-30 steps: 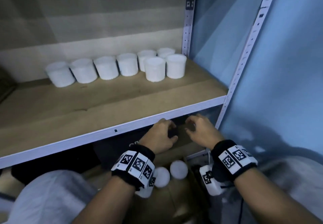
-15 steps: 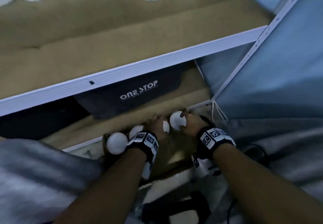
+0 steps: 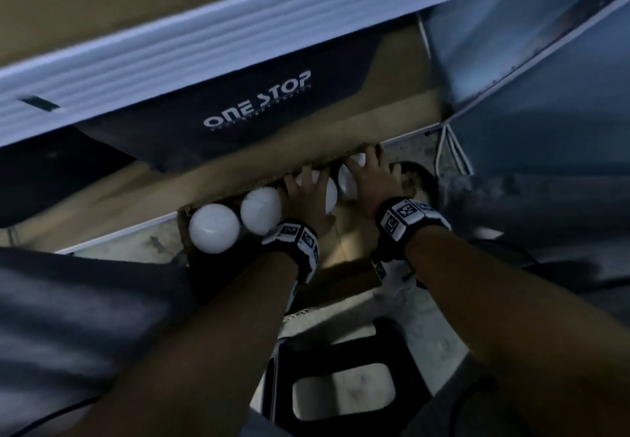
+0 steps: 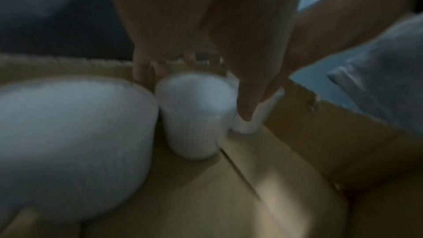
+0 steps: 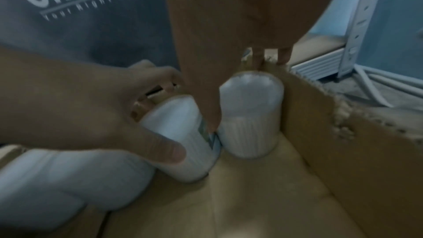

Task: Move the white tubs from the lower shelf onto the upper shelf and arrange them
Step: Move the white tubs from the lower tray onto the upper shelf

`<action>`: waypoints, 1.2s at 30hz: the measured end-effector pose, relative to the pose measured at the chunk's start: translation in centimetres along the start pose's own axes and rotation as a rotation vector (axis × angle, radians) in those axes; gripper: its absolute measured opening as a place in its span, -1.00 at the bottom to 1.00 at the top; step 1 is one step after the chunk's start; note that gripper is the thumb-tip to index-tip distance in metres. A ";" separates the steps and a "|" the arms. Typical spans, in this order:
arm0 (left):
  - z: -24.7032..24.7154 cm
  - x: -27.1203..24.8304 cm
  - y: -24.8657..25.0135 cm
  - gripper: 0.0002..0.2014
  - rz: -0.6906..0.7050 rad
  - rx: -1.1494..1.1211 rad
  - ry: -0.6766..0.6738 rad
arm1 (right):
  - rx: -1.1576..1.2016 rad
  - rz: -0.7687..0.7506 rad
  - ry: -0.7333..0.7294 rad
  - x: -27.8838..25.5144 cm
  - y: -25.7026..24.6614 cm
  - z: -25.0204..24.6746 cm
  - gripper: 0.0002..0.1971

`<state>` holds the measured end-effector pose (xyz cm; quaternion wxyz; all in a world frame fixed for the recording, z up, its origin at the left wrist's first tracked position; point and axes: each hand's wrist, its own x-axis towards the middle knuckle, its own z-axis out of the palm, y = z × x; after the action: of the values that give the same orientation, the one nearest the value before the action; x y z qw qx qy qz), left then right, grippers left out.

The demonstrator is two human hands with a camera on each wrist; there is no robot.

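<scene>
- Nearest in the head view: both forearms, each with a wrist band (image 3: pixel 410 220) printed in black-and-white square code markers; no readable letters on them.
- Below the arms, a dark stool frame (image 3: pixel 344 385) with a pale seat, blurred.
- Further on, an open cardboard box (image 3: pixel 344 249) holding white tubs in a row along its far wall, all upright with ribbed sides.
- At the left end of the row, two free tubs (image 3: pixel 214 228) touching each other, untouched by any hand.
- Left hand (image 3: pixel 304 194) over the third tub (image 3: pixel 329 191): fingers curled over its far side, thumb pressed on the near side, so gripped around the top.
- Right hand (image 3: pixel 375 177) over the end tub (image 3: pixel 347 181) next to the box's right wall: thumb down in the gap between the two held tubs, fingers bent over the far rim, closed around it.
- Both held tubs standing on the box floor, side by side and touching or nearly so; cannot tell more through the blur.
- Behind the box, a dark bag (image 3: pixel 238 109) with white lettering "ONE STOP"; under it in the right wrist view a smaller line, partly readable as "Your Right Choice", not sure of the middle word.
- Farthest and above: white metal edge of the upper shelf (image 3: pixel 238 37) with its brown board; to the right a blue wall (image 3: pixel 562 102) and white cables (image 3: pixel 450 143).
</scene>
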<state>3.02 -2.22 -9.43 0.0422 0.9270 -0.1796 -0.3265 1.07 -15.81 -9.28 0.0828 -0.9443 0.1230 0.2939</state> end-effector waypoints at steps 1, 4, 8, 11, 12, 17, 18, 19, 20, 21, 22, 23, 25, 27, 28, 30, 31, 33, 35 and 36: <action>0.1 -0.1 0.0 -0.17 0.005 0.008 0.010 | -0.020 0.009 0.028 0.0 -0.2 0.2 -0.30; 1.3 0.1 -0.1 -0.20 0.017 0.063 0.059 | -0.040 0.018 0.082 0.1 -0.6 0.8 -0.41; 1.2 0.4 -0.1 -0.22 0.021 0.071 0.079 | -0.055 0.013 0.077 0.2 -0.6 0.3 -0.41; 0.7 0.3 -0.2 -0.22 0.015 0.018 0.070 | -0.047 0.014 0.059 -0.4 -0.5 -0.4 -0.33; 0.5 0.3 -0.3 -0.21 0.017 -0.005 0.070 | -0.048 0.016 0.054 -0.7 -0.5 -0.5 -0.31; -1.9 -1.2 -0.5 -0.18 0.028 -0.122 0.016 | 0.015 0.019 0.045 -3.0 -0.8 -2.6 -0.28; -2.7 -1.9 -0.3 -0.17 0.027 -0.142 0.013 | 0.018 0.022 0.050 -3.7 -0.9 -3.2 -0.28; -3.7 -2.5 -0.1 -0.16 0.026 -0.155 0.009 | 0.021 0.028 0.064 -4.4 -1.0 -3.9 -0.28; -4.6 -3.1 0.0 -0.15 0.034 -0.167 0.012 | 0.027 0.029 0.079 -5.0 -1.1 -4.6 -0.30; -5.5 -3.8 0.2 -0.17 0.042 -0.161 0.017 | 0.042 0.027 0.093 -5.7 -1.2 -5.2 -0.33; -6.4 -4.6 0.3 -0.20 0.060 -0.148 0.033 | 0.064 0.024 0.111 -6.5 -1.3 -5.8 -0.36; -7.5 -5.5 0.4 -0.22 0.072 -0.144 0.051 | 0.090 0.017 0.128 -7.4 -1.4 -6.8 -0.40; -8.7 -6.8 0.5 -0.22 0.089 -0.158 0.073 | 0.153 0.010 0.125 -8.5 -1.6 -8.1 -0.40; -10.1 -8.6 0.6 -0.21 0.106 -0.126 0.149 | 0.204 0.001 0.134 -10.2 -1.9 -10.0 -0.36; -11.0 -9.5 0.7 -0.20 0.105 -0.122 0.185 | 0.220 -0.003 0.145 -10.9 -2.0 -11.0 -0.34; -13.0 -11.3 0.9 -0.19 0.105 -0.128 0.218 | 0.226 -0.005 0.156 -12.5 -2.3 -13.2 -0.28; -14.0 -12.2 1.1 -0.19 0.111 -0.130 0.229 | 0.212 -0.010 0.168 -13.3 -2.4 -14.2 -0.25; -16.0 -14.1 1.2 -0.19 0.120 -0.137 0.245 | 0.183 -0.035 0.196 -14.9 -2.6 -16.0 -0.23; -17.7 -16.0 1.6 -0.24 0.140 -0.145 0.279 | 0.163 -0.068 0.223 -16.6 -2.9 -17.5 -0.25; -18.5 -16.9 1.7 -0.25 0.151 -0.138 0.297 | 0.158 -0.079 0.231 -17.4 -3.1 -18.3 -0.25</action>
<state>1.77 1.52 15.37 0.1560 0.9439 -0.2178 -0.1932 -2.14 -13.87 15.87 0.1536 -0.9665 0.1173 0.1691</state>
